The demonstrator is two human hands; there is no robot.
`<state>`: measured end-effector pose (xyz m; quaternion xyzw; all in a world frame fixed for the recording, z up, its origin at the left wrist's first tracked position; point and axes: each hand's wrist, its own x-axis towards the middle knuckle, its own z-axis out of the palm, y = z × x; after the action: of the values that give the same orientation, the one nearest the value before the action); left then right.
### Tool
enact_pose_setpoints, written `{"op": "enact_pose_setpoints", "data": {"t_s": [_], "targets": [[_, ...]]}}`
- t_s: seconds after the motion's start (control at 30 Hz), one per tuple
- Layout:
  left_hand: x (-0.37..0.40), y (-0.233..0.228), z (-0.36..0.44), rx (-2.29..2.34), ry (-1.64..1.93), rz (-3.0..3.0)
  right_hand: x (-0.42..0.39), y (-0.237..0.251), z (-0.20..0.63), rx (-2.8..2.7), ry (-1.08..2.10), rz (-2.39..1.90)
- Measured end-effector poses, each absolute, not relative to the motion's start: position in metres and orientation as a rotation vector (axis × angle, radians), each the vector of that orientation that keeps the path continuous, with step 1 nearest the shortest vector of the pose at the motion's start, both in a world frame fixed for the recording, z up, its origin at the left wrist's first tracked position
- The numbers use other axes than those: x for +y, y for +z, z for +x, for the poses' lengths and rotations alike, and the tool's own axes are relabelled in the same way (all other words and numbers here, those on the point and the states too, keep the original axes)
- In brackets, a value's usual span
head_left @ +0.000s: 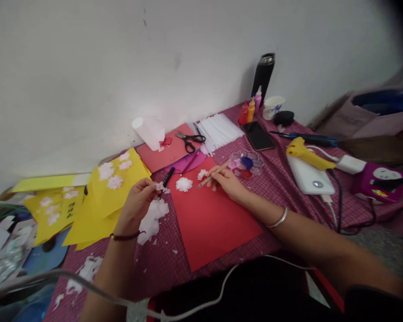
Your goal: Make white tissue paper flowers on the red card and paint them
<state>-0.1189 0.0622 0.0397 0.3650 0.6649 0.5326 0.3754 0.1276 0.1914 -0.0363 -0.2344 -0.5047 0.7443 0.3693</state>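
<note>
My left hand (144, 196) pinches a small pale pink paper piece (160, 186), left of the red paper sheet (218, 223). Over that sheet's upper part, my right hand (225, 181) is closed round a thin wooden paintbrush (206, 180), its tip pointing down and left. A white paper flower (184, 184) lies on the red sheet, with a smaller pinkish flower (202, 174) near the brush. Behind my left fingers is a black marker (169, 176). White paper cutouts (154, 217) are spread on the cloth below my left hand.
A palette (255, 163) with paint lies right of the brush, near a phone (258, 135). Scissors (190, 139) rest on red paper behind. Yellow sheets (97, 210) with pink flowers are at left; a yellow glue gun (307, 154) and power bank (310, 176) at right. A cable (218, 297) crosses in front.
</note>
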Motion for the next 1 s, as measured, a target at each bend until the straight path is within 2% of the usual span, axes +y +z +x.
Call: {"op": "enact_pose_setpoints", "data": {"t_s": [0.1, 0.23, 0.43, 0.63, 0.73, 0.83, 1.0], "targets": [[0.076, 0.031, -0.094, 1.649, 1.416, 0.853, 0.188, -0.029, 0.129, -1.229, 1.897, -0.541], [0.083, 0.011, -0.063, 1.764, 1.292, 1.111, 0.184, -0.023, 0.131, -1.238, 1.893, -0.501], [0.040, 0.002, -0.036, 1.903, 0.635, 1.823, 0.182, -0.027, 0.131, -1.314, 1.877, -0.550], [0.017, 0.021, -0.111, 2.309, 0.675, 1.631, 0.180, -0.028, 0.129, -1.405, 1.837, -0.564], [0.025, 0.027, -0.152, 2.488, 0.512, 1.536, 0.180, -0.029, 0.129, -1.444, 1.835, -0.574], [0.032, 0.028, -0.165, 2.444, 0.343, 1.498, 0.181, -0.031, 0.129, -1.470, 1.818, -0.576], [0.024, 0.026, -0.151, 2.236, 0.485, 1.542, 0.183, -0.034, 0.129, -1.494, 1.797, -0.593]]}}
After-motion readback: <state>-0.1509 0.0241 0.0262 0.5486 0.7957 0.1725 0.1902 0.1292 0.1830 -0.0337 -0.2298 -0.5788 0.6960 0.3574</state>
